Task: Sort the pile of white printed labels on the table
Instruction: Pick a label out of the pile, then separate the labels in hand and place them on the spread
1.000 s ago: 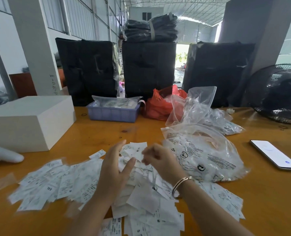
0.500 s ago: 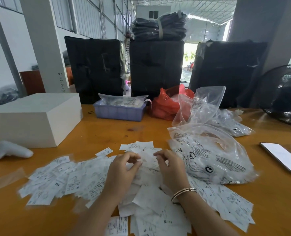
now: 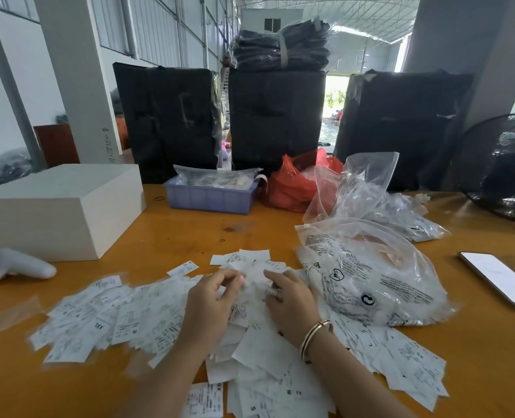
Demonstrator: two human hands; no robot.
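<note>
A wide pile of white printed labels (image 3: 135, 321) covers the near part of the orange table (image 3: 174, 236), from the left side to the lower right. Both hands work at the pile's middle. My left hand (image 3: 211, 303) has its fingers curled, with thumb and fingertips pinching a blurred label at the top of the heap. My right hand (image 3: 291, 300), with a bracelet at the wrist, lies a short gap to the right. Its curled fingers dig into the labels and grip one. Labels under both hands are hidden.
A printed clear plastic bag (image 3: 370, 285) touches the pile's right edge, with more bags behind it. A phone (image 3: 500, 279) lies far right, and a fan (image 3: 506, 167) stands behind it. A white box (image 3: 54, 206) and a white controller (image 3: 17, 267) are left. A lavender basket (image 3: 211, 197) and a red bag (image 3: 292, 182) sit further back.
Both hands have come down from above the pile onto its middle and closed on labels. The view has shifted slightly to the left.
</note>
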